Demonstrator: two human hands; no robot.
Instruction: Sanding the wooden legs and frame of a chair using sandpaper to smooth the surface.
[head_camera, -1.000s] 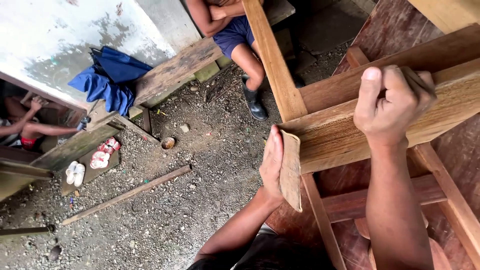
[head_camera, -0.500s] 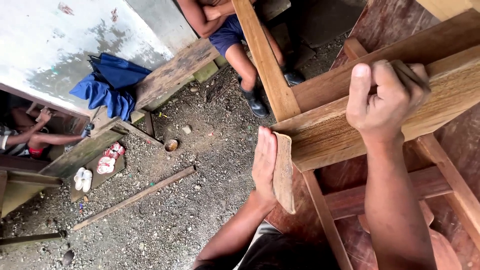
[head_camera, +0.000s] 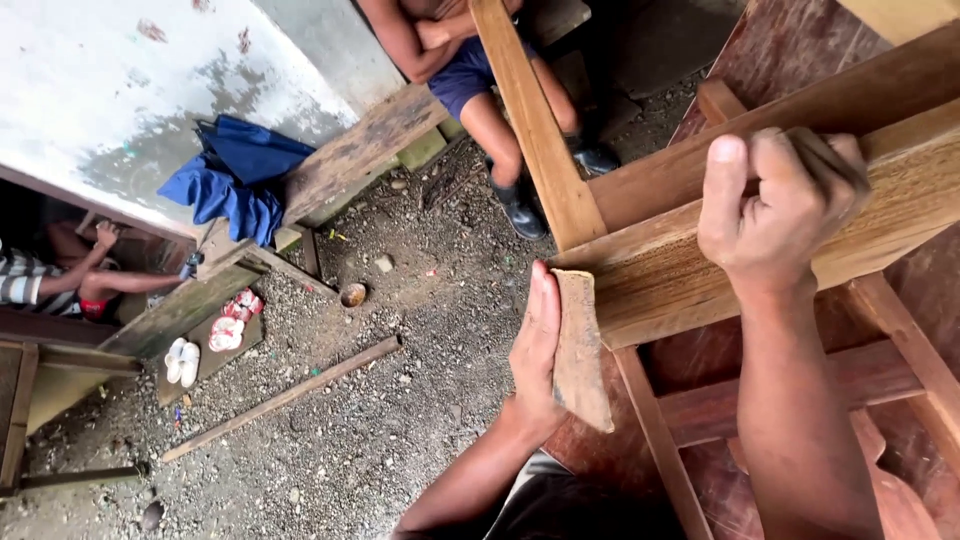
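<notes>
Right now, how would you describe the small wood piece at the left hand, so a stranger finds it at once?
Find the wooden frame at right. At the end of its pale rail, the left hand presses a thin flat piece. Unlike the long rails, it is short and stands on edge.

left hand (head_camera: 537, 345): bare, no glove, ring or watch
right hand (head_camera: 775, 205): bare, short plain nails, thumbnail showing at the top
forearms: bare to the lower edge of the frame, no sleeves or wristbands
clothing: dark garment with a pale strip, bottom centre of the frame
</notes>
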